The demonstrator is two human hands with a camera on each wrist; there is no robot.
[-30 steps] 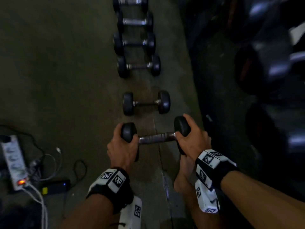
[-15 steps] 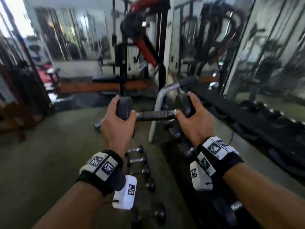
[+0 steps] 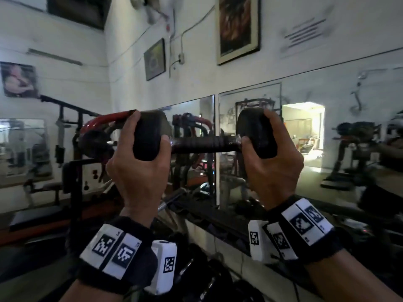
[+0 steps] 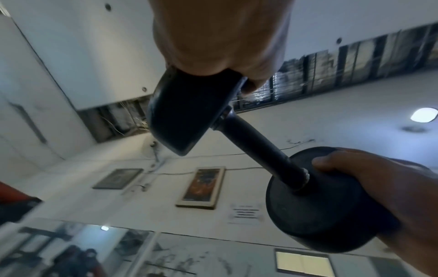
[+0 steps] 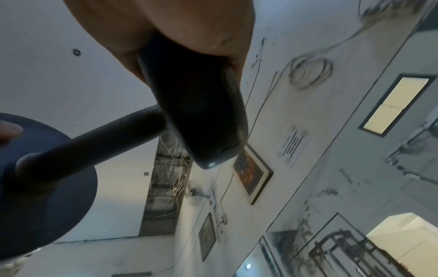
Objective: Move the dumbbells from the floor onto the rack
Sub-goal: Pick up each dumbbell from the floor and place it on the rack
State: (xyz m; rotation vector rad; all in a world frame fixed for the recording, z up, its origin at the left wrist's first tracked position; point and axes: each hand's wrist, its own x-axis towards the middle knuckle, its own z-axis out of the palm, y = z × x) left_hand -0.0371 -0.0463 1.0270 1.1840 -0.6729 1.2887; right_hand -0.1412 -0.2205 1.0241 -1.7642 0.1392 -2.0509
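Observation:
I hold one black dumbbell [image 3: 202, 144] level at chest height, its knurled bar running left to right. My left hand [image 3: 139, 168] grips the left weight head, thumb on its inner face. Around the right head curls my right hand [image 3: 272, 164]. The left wrist view shows the dumbbell [image 4: 255, 150] from below, with the left palm [image 4: 213, 37] on the near head and the right hand [image 4: 379, 187] on the far one. From the right wrist, the dumbbell [image 5: 189, 112] hangs under the right palm [image 5: 177, 28]. Other dumbbells [image 3: 209, 277] lie dark and low beneath my wrists.
A mirrored wall [image 3: 250, 149] stands straight ahead with a dark ledge [image 3: 218, 216] along its base. A red and black weight machine [image 3: 87, 138] and a bench [image 3: 37, 216] fill the left side. Framed pictures [image 3: 237, 29] hang high on the white wall.
Both hands have raised the dumbbell from the floor to chest height. My view has swung up from the floor row to the mirrored wall.

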